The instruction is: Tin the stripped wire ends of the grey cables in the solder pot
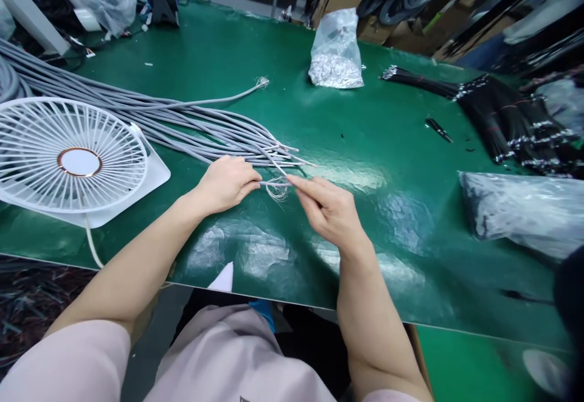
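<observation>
My left hand [229,184] is closed on a thin grey cable [272,183] near its end. Fine loose strands [276,193] fan out from the cable between my two hands. With thumb and forefinger my right hand [326,206] pinches the same cable's tip. Just behind my hands lies a bundle of grey cables [196,131], running in from the left, with several ends bunched together. One cable end [262,83] with frayed strands sticks out apart from the bundle, farther back. What sits inside my left fist is hidden.
A white fan [104,165] stands at the left on the green table [274,110]. A clear bag of small silvery parts [337,55] sits at the back. On the right lie bundles of black wires [488,110], a dark pen-like tool [438,129] and a plastic-wrapped pack [524,210].
</observation>
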Available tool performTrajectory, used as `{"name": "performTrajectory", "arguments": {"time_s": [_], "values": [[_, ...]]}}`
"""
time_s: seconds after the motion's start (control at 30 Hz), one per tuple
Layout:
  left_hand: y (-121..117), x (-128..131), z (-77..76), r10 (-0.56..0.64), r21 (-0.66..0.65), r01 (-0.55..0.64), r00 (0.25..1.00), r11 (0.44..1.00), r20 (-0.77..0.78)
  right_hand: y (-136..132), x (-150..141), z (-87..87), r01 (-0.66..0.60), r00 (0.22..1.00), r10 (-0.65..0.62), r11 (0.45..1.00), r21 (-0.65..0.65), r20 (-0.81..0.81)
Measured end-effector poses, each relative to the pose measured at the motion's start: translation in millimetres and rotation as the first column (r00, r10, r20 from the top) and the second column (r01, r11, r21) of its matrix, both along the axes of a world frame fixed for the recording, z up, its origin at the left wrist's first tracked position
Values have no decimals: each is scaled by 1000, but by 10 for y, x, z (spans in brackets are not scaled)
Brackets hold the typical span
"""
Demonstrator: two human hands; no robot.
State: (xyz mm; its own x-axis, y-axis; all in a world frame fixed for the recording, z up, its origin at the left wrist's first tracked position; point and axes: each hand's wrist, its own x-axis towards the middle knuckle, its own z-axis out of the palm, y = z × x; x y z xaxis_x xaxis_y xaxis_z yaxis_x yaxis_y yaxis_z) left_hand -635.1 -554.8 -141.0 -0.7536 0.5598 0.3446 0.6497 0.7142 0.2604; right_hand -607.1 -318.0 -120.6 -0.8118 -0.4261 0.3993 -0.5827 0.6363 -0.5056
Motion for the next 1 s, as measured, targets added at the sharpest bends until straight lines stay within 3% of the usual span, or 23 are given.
{"name": "performTrajectory", "arguments": {"time_s": [0.17, 0.4, 1.0], "values": [[12, 15, 1, 9, -44, -11, 999, 999, -37, -87, -37, -134, 106, 992, -83, 953, 283, -91], [16, 28, 0, 8, -40, -8, 1000, 999, 1, -211, -25, -146, 131, 990, -91, 878, 460, -109], [5, 20, -6, -3, -89, 2, 1000, 996, -9, -235, -79, -255, 32, 999, -15, 927, 374, -49]]}}
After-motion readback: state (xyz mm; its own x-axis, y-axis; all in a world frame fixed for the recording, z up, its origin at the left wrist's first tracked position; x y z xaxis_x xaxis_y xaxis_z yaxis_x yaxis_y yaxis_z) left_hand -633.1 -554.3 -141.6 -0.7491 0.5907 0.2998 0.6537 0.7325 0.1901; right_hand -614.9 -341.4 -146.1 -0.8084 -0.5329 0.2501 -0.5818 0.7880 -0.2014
